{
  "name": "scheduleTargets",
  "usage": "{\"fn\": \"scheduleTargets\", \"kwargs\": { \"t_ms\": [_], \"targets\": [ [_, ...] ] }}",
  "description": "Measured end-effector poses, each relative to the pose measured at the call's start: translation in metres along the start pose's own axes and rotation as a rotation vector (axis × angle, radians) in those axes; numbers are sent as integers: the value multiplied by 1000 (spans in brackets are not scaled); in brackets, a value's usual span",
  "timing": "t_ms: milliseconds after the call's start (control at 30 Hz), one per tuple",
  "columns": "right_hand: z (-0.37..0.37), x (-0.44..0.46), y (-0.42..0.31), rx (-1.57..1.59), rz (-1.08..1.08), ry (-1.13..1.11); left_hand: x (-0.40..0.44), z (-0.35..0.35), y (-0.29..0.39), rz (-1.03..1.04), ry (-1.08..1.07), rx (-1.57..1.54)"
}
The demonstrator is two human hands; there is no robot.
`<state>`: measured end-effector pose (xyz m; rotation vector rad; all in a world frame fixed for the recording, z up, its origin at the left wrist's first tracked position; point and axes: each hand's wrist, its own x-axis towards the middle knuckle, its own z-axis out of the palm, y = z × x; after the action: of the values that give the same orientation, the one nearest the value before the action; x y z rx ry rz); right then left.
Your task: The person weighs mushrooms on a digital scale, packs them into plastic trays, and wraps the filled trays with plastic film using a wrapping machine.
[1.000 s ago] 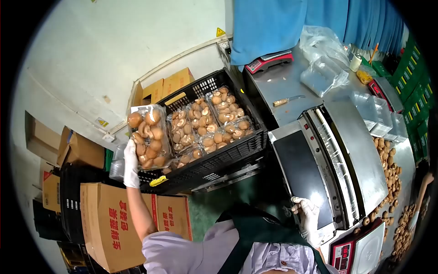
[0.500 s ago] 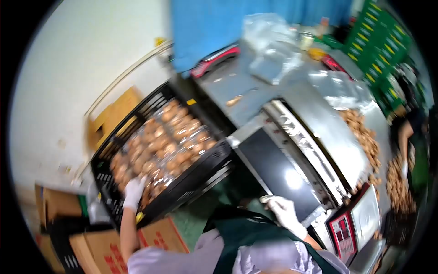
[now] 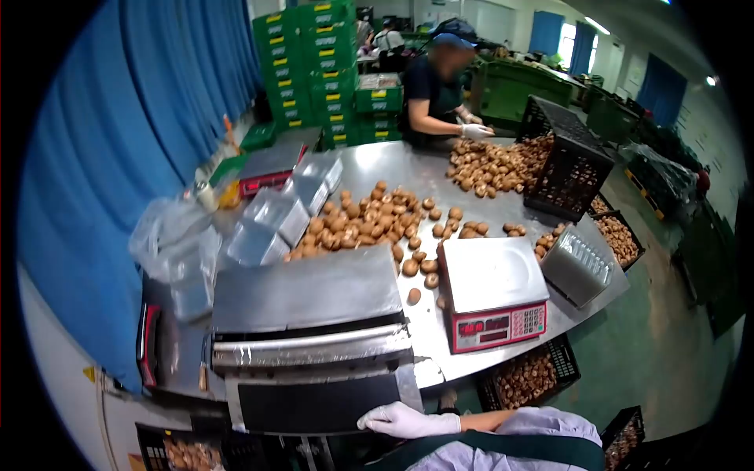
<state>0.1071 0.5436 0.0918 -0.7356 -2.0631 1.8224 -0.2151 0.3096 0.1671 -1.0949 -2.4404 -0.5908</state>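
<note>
My right hand [image 3: 404, 420], in a white glove, rests at the front edge of the wrapping machine [image 3: 314, 404], its fingers curled near the black plate; whether it holds anything is hidden. My left hand is out of the frame. Behind the machine's metal cover lies a pile of brown mushrooms [image 3: 365, 224]. A digital scale [image 3: 493, 275] with a bare steel pan stands right of the machine. At lower left, packed mushrooms [image 3: 192, 454] show in a black crate [image 3: 151, 447].
Across the table [image 3: 428, 330], a co-worker [image 3: 432, 98] handles mushrooms beside a tipped black crate [image 3: 569, 161]. Clear trays [image 3: 271, 216], a plastic bag [image 3: 177, 243] and stacked green crates [image 3: 330, 71] are at left and back. A mushroom crate [image 3: 526, 381] sits below the table.
The view has swung right from the packed crate to the table. The pack held by my left hand was lowered into the crate, and that hand has left view.
</note>
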Motion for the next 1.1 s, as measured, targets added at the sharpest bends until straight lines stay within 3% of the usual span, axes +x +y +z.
{"fn": "scheduleTargets", "kwargs": {
  "t_ms": [167, 233, 267, 300, 367, 433, 467, 500, 533, 567, 633, 700, 767, 867, 1100],
  "targets": [
    [-66, -51, 11, 19, 18, 184, 37, 27, 135, 477, -207, -206],
    [-108, -74, 15, -72, 52, 326, 36, 35, 178, 464, -250, -311],
    [-133, -89, 25, 52, 170, 386, 34, 42, 198, 463, -270, -346],
    [-160, -105, 40, -157, 1, 577, 30, 48, 215, 462, -298, -378],
    [-223, -141, 33, -330, -26, 807, 21, 58, 250, 483, -315, -426],
    [-280, -183, 41, -749, 105, 1080, 11, 64, 283, 494, -421, -477],
    [-311, -207, 48, -766, 200, 1163, 3, 70, 302, 505, -410, -538],
    [-341, -222, 45, -962, 12, 1251, -5, 78, 320, 513, -398, -599],
    [-366, -238, 39, -1126, 20, 1263, -13, 88, 332, 524, -405, -645],
    [-382, -259, 38, -1164, 243, 1242, -21, 97, 345, 532, -409, -694],
    [-419, -296, 62, -1376, 448, 1191, -32, 100, 378, 537, -432, -711],
    [-447, -325, 84, -1295, 677, 1000, -43, 104, 402, 500, -488, -715],
    [-455, -331, 84, -1050, 726, 951, -55, 118, 416, 465, -508, -757],
    [-462, -339, 88, -1082, 534, 944, -65, 131, 435, 405, -518, -759],
    [-478, -344, 90, -930, 528, 883, -62, 198, 465, 246, -602, -820]
  ]
}}
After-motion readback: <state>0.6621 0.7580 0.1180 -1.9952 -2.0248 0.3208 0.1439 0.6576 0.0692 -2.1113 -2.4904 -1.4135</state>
